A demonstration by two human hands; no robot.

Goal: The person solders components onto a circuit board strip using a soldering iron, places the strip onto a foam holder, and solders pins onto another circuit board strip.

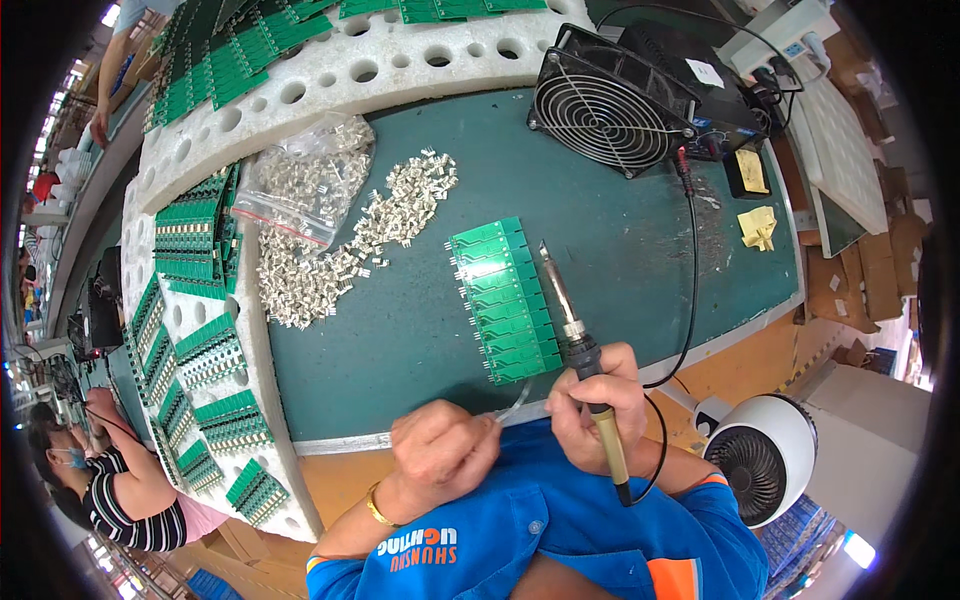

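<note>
My right hand [603, 410] grips a soldering iron [608, 440] by its dark and tan handle. The iron's bare metal tip points up and away, just right of a green circuit board panel [505, 300], apart from it. This panel lies flat on the green bench mat, made of several joined strips with small white connectors along its left edge. Near the bench's front edge, my left hand [440, 455] is closed in a pinch. A thin silvery strand of solder wire [517, 402] runs from its fingers toward the panel's near end.
Loose white connectors [310, 280] are heaped left of the panel, beside a clear bag [310, 175] of them. White foam racks [400, 70] hold several green boards at the back and left. A black fan [610, 115] stands back right; the iron's cable [692, 270] crosses the mat.
</note>
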